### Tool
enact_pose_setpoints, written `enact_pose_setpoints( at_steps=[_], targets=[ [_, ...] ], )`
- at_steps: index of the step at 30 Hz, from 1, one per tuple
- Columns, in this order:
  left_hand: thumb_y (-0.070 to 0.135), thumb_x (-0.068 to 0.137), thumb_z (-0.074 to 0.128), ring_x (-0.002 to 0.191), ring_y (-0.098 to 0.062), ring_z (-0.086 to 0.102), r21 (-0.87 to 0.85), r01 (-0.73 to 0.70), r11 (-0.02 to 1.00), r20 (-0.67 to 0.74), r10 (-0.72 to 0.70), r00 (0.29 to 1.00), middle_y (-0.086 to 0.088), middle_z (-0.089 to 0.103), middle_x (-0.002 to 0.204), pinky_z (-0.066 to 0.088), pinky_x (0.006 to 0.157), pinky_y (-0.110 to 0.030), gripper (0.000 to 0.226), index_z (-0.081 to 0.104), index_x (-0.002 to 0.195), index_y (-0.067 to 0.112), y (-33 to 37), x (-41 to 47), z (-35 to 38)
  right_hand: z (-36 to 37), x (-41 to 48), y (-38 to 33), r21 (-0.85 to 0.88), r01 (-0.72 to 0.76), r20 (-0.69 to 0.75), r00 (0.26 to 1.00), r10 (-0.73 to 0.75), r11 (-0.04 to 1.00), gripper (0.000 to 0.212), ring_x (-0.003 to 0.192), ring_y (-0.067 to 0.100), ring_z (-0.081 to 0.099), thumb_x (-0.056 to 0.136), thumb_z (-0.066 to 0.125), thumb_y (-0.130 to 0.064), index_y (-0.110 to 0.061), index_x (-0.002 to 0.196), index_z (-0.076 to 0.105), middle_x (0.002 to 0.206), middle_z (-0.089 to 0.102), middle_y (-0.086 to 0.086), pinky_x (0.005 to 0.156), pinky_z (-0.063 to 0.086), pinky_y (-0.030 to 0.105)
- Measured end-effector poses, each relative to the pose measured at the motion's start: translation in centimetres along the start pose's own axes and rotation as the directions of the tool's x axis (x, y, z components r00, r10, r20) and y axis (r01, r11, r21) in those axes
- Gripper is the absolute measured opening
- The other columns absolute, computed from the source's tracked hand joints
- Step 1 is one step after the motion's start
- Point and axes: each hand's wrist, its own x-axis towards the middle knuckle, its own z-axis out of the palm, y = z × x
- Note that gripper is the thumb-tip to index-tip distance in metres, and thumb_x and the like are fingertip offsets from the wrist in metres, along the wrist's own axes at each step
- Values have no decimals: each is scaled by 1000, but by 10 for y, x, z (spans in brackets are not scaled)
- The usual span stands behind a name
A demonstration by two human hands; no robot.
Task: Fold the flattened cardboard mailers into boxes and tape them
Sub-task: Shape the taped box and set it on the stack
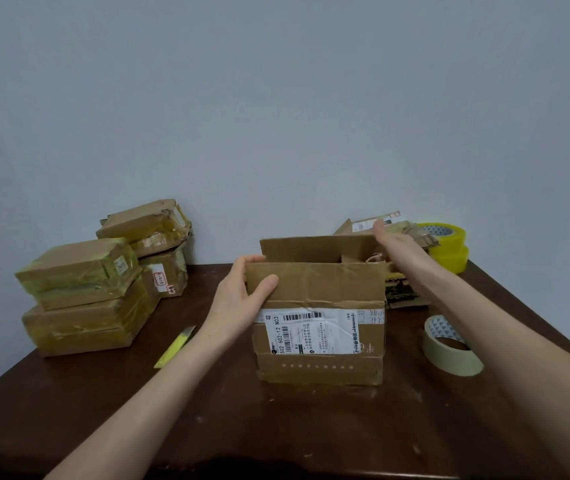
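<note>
One brown corrugated cardboard mailer box (pixel 318 368), part-erected

Standing upright at the middle of the dark brown wooden table (pixel 276 427), top open, white printed shipping label (pixel 311 332) facing the wearer. Left hand (pixel 238 299) gripping the near flap (pixel 321 282) at its left corner, thumb lying across the front, fingers curling behind. Right hand (pixel 398 242) reaching to the right end of the far flap (pixel 311 249), fingers nearly straight, holding nothing; contact with the board not clear.

Probably handling as light and empty: stiff across the panels, giving way at the worn, creased fold lines, looking tear-prone at the flap edges. Best taking hold at the flap corners, close to the crease.

Sitting to the left: stack of tape-wrapped brown boxes (pixel 86 289), yellow-handled utility knife (pixel 176 346) lying near it. Lying to the right: cream roll of tape (pixel 450 355) near the box; yellow rolls of tape (pixel 450 251) stacked at the far corner; pile of flattened cardboard (pixel 403 289) just behind the box.

Table surface showing scuffs and pale flecks. Backing onto a plain pale grey-blue wall (pixel 276 98).
</note>
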Motion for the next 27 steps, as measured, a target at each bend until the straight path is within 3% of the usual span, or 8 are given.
enact_pose_setpoints(
  at_steps=[2,6,11,14,17,19,22,27],
  targets=[
    [35,91,59,120,-18,51,64,38,997,14,-39,999,-2,53,131,44,101,-36,55,36,140,24,5,3,1,-3,-4,6,72,39,53,998,-43,997,69,122,22,51,91,25,-71,-23,130,56,132,57,-1,110,32,42],
    [33,91,60,132,-21,38,168,109,980,22,-114,993,-8,35,146,33,105,-32,66,29,147,17,16,16,4,-12,-15,15,213,68,269,955,-125,975,57,114,13,54,77,41,-74,-34,114,61,117,60,-12,98,42,40],
    [26,92,58,131,-22,41,246,140,959,108,-170,979,-8,38,146,34,106,-33,61,32,146,13,19,24,10,-18,-20,19,-85,200,382,911,-154,976,77,115,10,54,67,81,-50,-29,132,46,127,54,-8,93,45,30],
    [33,88,61,126,-20,45,356,121,926,10,-134,991,-5,44,139,37,102,-33,55,43,136,13,12,24,18,-12,-25,19,-277,316,345,914,-213,907,55,110,5,52,79,77,-36,-30,126,50,123,52,-13,85,40,21],
    [31,83,64,135,-20,31,457,7,890,-71,29,997,-5,27,146,33,107,-35,74,28,146,18,13,24,16,-6,-28,25,-328,368,289,916,-278,870,42,124,10,44,87,66,-41,-28,126,57,128,49,-13,95,32,24],
    [35,89,59,143,-19,18,459,-139,878,88,111,990,-2,20,156,23,114,-37,74,20,151,21,13,30,15,-3,-31,30,-358,360,288,920,-265,861,52,133,9,36,85,64,-49,-29,133,54,143,40,-8,101,29,26],
    [54,96,37,147,-16,10,564,-239,791,402,-11,916,2,14,159,14,117,-37,64,22,151,26,13,32,22,1,-39,34,-399,326,313,927,-207,857,84,146,16,17,69,71,-59,-33,143,41,161,10,-2,112,23,34],
    [63,91,36,146,-18,13,588,-195,785,408,-80,910,-4,17,158,19,114,-41,69,24,150,29,13,29,22,17,-41,51,-252,287,216,948,-235,924,92,149,18,2,64,84,-49,-47,142,36,162,11,7,117,20,41]
  ],
)
